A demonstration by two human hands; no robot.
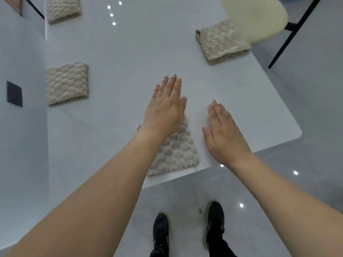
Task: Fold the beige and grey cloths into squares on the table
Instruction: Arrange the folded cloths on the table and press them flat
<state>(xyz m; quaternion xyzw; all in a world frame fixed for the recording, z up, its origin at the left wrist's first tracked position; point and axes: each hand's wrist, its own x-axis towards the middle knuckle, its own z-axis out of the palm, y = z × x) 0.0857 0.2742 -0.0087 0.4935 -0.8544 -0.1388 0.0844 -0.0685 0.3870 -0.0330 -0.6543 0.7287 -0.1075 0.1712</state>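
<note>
While your left hand (165, 108) lies flat, fingers straight and together, over the grey cloth (176, 151) at the table (130, 52) near edge, your right hand (224, 134) hovers beside it, fingers straight, holding nothing.

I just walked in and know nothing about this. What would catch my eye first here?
Two bare arms reach in from the bottom, with the left hand flat above a folded grey cloth at the near edge of the white table and the right hand open beside it. Three folded beige cloths lie spread around: far left, mid left and far right.
</note>
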